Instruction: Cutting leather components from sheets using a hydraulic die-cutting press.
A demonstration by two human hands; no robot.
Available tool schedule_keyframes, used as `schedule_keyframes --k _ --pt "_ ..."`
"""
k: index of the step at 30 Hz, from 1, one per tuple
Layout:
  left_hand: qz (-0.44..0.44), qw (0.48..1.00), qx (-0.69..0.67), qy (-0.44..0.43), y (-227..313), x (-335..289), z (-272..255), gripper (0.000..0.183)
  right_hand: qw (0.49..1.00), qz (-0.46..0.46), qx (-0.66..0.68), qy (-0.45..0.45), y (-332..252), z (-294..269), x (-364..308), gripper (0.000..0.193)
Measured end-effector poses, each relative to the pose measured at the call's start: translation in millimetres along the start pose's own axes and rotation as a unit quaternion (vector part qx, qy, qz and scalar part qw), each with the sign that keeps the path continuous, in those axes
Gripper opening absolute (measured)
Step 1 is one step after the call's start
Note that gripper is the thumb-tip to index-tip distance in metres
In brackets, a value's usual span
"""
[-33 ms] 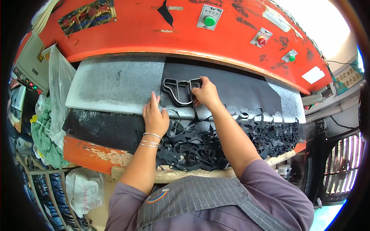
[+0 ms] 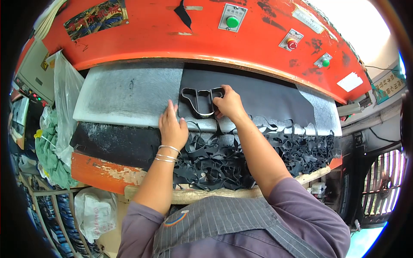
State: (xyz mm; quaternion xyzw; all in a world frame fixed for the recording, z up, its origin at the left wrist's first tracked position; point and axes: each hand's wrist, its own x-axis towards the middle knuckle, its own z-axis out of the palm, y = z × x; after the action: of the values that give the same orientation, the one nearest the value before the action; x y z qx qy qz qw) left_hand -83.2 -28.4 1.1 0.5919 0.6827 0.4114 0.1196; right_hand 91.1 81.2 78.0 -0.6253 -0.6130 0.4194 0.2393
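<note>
A metal cutting die (image 2: 200, 105) with a curved, shoe-part-like outline and inner cross bars lies on a sheet of black material (image 2: 262, 92). My right hand (image 2: 229, 104) pinches the die's right end between thumb and fingers. My left hand (image 2: 173, 127) is open, its fingers stretched out over the front edge of the pale cutting board (image 2: 129, 90), just left of the sheet's edge. It holds nothing. Cut black scraps (image 2: 232, 157) hang from the sheet's near edge and pile up below my hands.
An orange press beam (image 2: 150, 34) spans the far side, with a green button (image 2: 232, 22), a red stop button (image 2: 292, 44) and another green button (image 2: 325, 62). A wooden bar (image 2: 189, 196) runs along the near edge. Plastic bags (image 2: 66, 94) hang at the left.
</note>
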Motion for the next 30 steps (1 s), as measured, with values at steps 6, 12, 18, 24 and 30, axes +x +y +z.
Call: schedule_keyframes --k 6,12,18,24,30 --pt "-0.024 0.998 0.019 -0.053 -12 37 3 0.068 0.967 -0.178 -0.165 0.071 29 -6 -12 0.085" --pt "0.018 0.994 0.095 -0.044 -12 42 9 0.065 0.915 -0.295 -0.265 0.068 52 7 -19 0.091" --pt "0.038 0.994 0.098 -0.039 -16 42 5 0.062 0.9 -0.345 -0.254 0.077 56 12 -10 0.069" --pt "0.039 0.993 0.109 -0.039 -11 50 4 0.057 0.881 -0.362 -0.282 0.116 50 15 -10 0.064" --pt "0.03 0.997 0.066 -0.022 -5 47 -2 0.06 0.903 -0.315 -0.281 0.083 45 -1 -31 0.08"
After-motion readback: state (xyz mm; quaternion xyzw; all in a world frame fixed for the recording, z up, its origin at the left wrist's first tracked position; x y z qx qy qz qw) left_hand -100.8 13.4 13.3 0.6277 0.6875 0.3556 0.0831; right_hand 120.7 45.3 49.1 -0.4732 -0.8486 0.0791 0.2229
